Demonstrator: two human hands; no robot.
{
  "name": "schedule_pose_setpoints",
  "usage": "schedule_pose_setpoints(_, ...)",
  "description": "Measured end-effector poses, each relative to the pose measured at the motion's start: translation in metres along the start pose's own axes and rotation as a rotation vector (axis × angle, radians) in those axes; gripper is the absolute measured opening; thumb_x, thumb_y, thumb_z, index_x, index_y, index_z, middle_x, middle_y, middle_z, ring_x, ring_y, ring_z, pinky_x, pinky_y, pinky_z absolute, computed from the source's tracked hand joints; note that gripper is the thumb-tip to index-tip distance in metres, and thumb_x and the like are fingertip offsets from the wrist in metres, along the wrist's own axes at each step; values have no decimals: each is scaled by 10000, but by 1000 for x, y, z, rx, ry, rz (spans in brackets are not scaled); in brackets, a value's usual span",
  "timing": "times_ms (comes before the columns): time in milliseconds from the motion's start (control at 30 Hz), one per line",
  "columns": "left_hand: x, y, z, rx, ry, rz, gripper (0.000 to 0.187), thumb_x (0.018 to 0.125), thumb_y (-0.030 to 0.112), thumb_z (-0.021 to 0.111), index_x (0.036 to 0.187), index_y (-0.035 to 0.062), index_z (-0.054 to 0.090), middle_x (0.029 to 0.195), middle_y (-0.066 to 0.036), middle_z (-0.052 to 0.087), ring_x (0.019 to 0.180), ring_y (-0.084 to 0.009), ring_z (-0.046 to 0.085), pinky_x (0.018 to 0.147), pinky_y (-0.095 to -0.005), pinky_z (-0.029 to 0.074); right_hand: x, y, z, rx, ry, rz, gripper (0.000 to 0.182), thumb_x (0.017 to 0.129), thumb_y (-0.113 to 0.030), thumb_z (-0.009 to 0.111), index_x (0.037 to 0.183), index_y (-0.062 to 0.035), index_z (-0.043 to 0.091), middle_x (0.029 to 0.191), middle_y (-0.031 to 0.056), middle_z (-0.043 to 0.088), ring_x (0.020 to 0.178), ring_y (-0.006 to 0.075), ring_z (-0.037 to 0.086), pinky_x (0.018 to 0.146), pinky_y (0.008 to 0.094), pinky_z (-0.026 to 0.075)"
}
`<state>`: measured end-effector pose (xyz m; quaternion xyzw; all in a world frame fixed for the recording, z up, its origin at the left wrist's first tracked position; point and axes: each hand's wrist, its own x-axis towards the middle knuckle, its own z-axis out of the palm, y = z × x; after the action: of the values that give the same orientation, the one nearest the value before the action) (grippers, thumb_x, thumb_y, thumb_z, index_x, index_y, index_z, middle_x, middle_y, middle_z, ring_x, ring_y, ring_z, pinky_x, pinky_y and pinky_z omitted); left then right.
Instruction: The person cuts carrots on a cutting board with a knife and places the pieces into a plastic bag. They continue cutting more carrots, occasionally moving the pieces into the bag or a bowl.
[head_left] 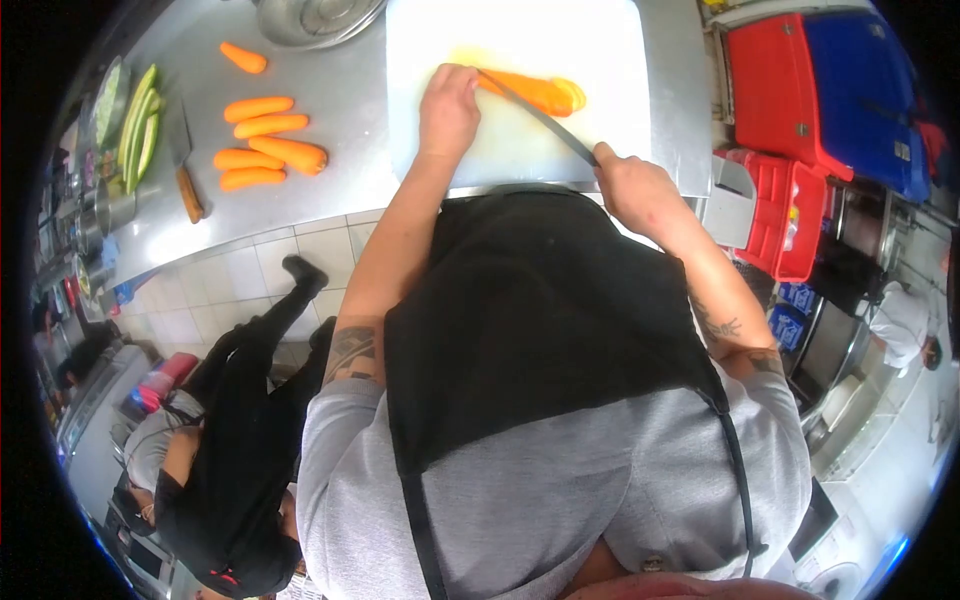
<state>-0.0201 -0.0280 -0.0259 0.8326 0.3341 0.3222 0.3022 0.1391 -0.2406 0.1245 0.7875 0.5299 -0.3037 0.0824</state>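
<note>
A peeled carrot lies on the white cutting board, with thin slices bunched at its right end. My left hand is closed on the carrot's left end, its fingertips close to the tip of the blade. In my right hand is the handle of a kitchen knife. The blade slants up and left across the near side of the carrot. My right fist hides most of the handle.
Several whole carrots lie on the steel table, left of the board. Beyond them are a wooden-handled knife and long green vegetables. A metal bowl stands at the back. Another person is behind at left; red crates stand at right.
</note>
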Motion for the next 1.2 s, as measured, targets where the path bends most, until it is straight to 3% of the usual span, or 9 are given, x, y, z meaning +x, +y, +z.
schedule_pose_setpoints(900, 0, 0, 2, -6, 20, -4, 98, 936, -13, 631, 995, 58, 664, 1010, -136, 658, 914, -374, 664, 810, -442, 543, 11, 1, 7, 60, -114, 16, 197, 970, -41, 541, 1160, 12, 535, 905, 279, 725, 908, 448, 722, 787, 533, 570)
schedule_pose_setpoints(1200, 8, -4, -4, 33, -86, 3, 177, 966, 28, 641, 1097, 99, 736, 1053, -121, 667, 975, -347, 677, 873, -432, 557, 20, 14, 20, 156, -115, -61, 206, 1052, -146, 525, 1184, 13, 532, 893, 278, 722, 913, 461, 714, 814, 533, 557)
